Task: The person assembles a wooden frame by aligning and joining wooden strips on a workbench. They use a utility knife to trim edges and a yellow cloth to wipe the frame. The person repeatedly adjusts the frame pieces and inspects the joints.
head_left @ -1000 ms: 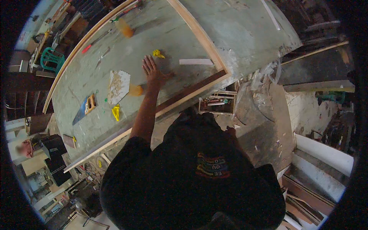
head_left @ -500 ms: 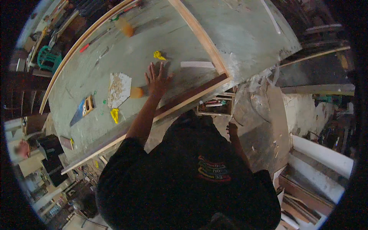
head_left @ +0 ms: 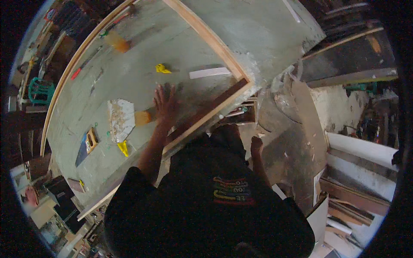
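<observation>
Left hand (head_left: 164,103): open, fingers spread, palm down at the grey tabletop (head_left: 137,81), inside the wooden frame (head_left: 205,32). Right hand (head_left: 257,144): low beside the body, closure unclear. Yellow scrap (head_left: 162,68) and white strip (head_left: 210,73) lie beyond the left hand; handsaw (head_left: 87,146) lies leftward. The frame's near rail passes beneath the left forearm.

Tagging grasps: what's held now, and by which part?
Left grip: nothing held, spread open over the broad, flat grey-green tabletop. Right grip: looks curled; can't tell whether it holds anything.

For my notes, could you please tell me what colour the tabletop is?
The tabletop is greyish green, shown best in the head view.
</observation>
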Motion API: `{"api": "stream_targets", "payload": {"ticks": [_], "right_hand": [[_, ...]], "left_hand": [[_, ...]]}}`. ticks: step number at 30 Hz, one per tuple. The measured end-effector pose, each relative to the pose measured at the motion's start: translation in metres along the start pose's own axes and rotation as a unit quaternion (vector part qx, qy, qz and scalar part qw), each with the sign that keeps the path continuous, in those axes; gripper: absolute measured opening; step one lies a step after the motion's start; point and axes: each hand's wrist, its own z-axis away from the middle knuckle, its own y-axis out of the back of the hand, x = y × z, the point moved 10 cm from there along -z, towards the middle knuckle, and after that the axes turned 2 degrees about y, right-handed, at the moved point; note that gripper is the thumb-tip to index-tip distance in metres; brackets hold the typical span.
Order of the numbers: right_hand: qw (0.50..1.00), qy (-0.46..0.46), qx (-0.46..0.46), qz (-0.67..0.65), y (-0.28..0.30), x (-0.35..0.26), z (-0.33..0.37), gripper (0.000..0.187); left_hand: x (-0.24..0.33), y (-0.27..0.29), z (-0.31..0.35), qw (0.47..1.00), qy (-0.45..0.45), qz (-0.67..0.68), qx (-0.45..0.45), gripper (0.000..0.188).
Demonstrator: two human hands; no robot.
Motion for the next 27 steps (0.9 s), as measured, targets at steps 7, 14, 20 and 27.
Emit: {"api": "stream_targets", "payload": {"ticks": [7, 14, 20, 27], "right_hand": [[0.830, 0.244, 0.181, -0.468, 0.200, -0.251, 0.012, 0.058], [0.611, 0.403, -0.088, -0.676, 0.241, -0.477, 0.165, 0.079], [0.576, 0.398, -0.144, -0.699, 0.279, -0.519, 0.188, 0.079], [0.494, 0.394, -0.211, -0.746, 0.304, -0.519, 0.193, 0.086]], "left_hand": [[0.056, 0.123, 0.052, 0.905, -0.100, 0.398, 0.109, 0.079], [0.095, 0.184, 0.103, 0.649, -0.037, 0.747, 0.139, 0.102], [0.077, 0.190, 0.147, 0.601, -0.023, 0.790, 0.119, 0.117], [0.106, 0.226, 0.141, 0.575, -0.105, 0.807, 0.079, 0.113]]}}
